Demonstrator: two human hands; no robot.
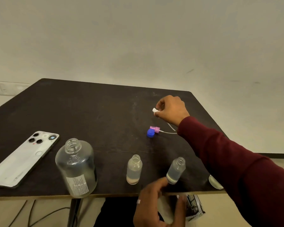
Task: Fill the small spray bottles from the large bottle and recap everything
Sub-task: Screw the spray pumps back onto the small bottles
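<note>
White spray cap [155,110] pinched in right hand [171,110]; left hand [156,208], fingers loosely curled, could topple open bottle [176,170].

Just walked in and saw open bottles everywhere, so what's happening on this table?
A person is recapping. The right hand pinches a white spray cap above the table. The left hand touches one small bottle at its base. The large bottle and other small bottle stand uncapped.
</note>
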